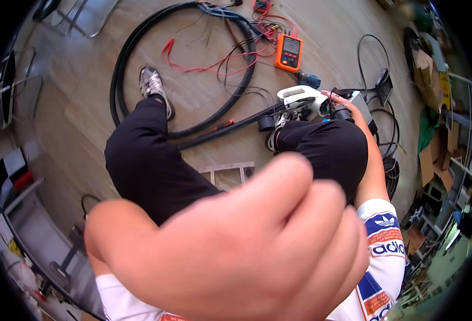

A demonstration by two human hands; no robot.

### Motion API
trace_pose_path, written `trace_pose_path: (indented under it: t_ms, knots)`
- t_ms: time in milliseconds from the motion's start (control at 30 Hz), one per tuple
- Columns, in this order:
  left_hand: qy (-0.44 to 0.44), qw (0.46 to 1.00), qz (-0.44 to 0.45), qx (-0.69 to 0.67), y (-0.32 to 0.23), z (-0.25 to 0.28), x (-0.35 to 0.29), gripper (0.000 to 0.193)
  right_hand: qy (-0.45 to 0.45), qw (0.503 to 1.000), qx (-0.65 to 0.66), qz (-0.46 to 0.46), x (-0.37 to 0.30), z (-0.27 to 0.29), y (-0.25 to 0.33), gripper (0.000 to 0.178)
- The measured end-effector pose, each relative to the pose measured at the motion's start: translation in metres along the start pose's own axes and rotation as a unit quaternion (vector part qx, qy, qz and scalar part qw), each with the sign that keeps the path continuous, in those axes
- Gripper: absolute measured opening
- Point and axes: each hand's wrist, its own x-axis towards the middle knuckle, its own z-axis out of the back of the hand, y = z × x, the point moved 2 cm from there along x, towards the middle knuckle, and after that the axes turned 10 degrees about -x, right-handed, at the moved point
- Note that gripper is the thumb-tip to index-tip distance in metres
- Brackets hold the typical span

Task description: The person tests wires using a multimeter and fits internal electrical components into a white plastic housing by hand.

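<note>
My left hand is closed in a fist close in front of the view, large and blurred, covering my lap. Its palm side is turned away, so anything inside it is hidden. Beyond my right knee, my right hand curls over the head of a white charging gun; its palm and some fingers are hidden. A thick black cable runs from the gun leftward across the floor and loops round. Dark cylindrical parts lie beside that hand.
An orange handheld meter lies beyond the gun, with red test leads across the floor. Nearby are a blue tool-like item and a small black screen device. Cardboard boxes line the right; a metal-framed chair stands left.
</note>
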Motion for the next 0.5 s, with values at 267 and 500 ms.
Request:
trace_pose_path:
  t_ms: [267,500]
  knots:
    - [0.208,0.899,0.374,0.091,0.061,0.035,-0.085,0.038,-0.008,0.996,0.071,0.051,-0.003,-0.001,-0.036,0.062]
    - [0.092,0.82,0.564,-0.042,0.118,0.097,-0.164,0.03,-0.026,0.993,0.096,0.056,0.013,-0.002,-0.014,0.064]
